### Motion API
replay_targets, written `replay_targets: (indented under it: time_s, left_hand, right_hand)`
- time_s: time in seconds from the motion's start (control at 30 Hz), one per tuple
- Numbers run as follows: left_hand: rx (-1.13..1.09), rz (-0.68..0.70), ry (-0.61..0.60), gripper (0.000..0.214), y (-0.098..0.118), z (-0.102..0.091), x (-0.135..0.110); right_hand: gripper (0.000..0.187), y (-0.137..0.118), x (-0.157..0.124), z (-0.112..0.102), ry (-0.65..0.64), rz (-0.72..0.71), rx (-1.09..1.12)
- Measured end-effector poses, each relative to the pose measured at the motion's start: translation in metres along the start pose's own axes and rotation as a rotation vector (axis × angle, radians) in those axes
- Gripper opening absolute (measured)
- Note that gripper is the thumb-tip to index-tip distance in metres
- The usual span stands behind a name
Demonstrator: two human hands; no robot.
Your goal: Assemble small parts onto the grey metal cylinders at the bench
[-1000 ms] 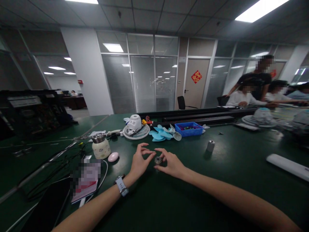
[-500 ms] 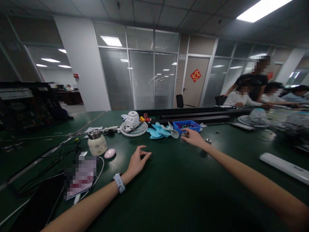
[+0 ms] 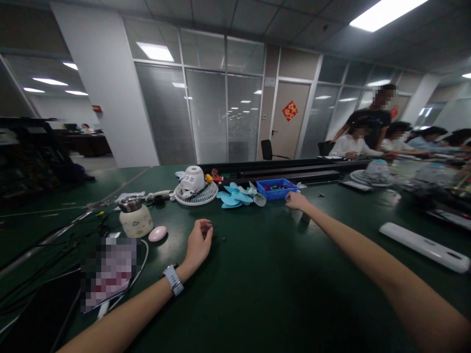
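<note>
My right hand point(image 3: 297, 201) reaches to the front of the blue tray point(image 3: 277, 190), its fingers pinched downward on a small grey metal part, mostly hidden by the fingers. Just beside that hand, another small metal piece point(image 3: 305, 216) stands on the table, partly behind the wrist. My left hand point(image 3: 199, 242) hovers over or rests on the green table with its fingers loosely curved and the thumb apart; nothing shows in it. A tiny dark piece point(image 3: 223, 239) lies to its right. Light-blue fan blades point(image 3: 235, 196) lie left of the tray.
A white fan head point(image 3: 193, 184) lies in its round guard behind my left hand. To the left are a patterned flask point(image 3: 136, 220), a pink oval object point(image 3: 158, 234), a phone and cables. A long white casing point(image 3: 423, 247) lies right. Other people sit and stand at the far right.
My left hand has drawn back from the tiny dark piece, its fingers more curled. My right hand has lowered toward the table by the tray. The whole view has shifted slightly.
</note>
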State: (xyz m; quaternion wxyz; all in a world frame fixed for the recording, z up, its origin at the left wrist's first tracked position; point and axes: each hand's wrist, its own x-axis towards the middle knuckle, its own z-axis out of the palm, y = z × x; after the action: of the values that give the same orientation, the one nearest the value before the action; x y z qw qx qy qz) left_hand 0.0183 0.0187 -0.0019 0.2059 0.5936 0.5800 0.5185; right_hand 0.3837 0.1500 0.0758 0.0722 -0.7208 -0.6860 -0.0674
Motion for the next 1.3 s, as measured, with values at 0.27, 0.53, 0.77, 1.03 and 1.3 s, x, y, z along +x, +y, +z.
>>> replay_targets:
  time_s: [0.27, 0.53, 0.77, 1.03, 1.3]
  left_hand:
    - [0.092, 0.036, 0.078, 0.025, -0.008, 0.001, 0.0]
    - [0.095, 0.038, 0.098, 0.024, -0.005, 0.001, -0.001]
    - [0.151, 0.042, 0.073, 0.027, -0.01, 0.0, 0.001]
    - [0.167, 0.054, 0.06, 0.025, -0.009, -0.001, 0.0]
    - [0.159, 0.043, 0.07, 0.022, -0.004, -0.003, -0.001]
  right_hand:
    - [0.035, -0.11, -0.096, -0.012, 0.152, -0.797, 0.188]
    - [0.017, -0.172, -0.124, 0.022, 0.081, -0.918, 0.355]
    - [0.023, -0.073, -0.045, -0.03, 0.371, -0.351, 0.164]
    - [0.023, 0.01, -0.006, -0.016, 0.135, 0.023, -0.006]
    - [0.026, 0.017, -0.003, -0.006, 0.116, 0.078, 0.047]
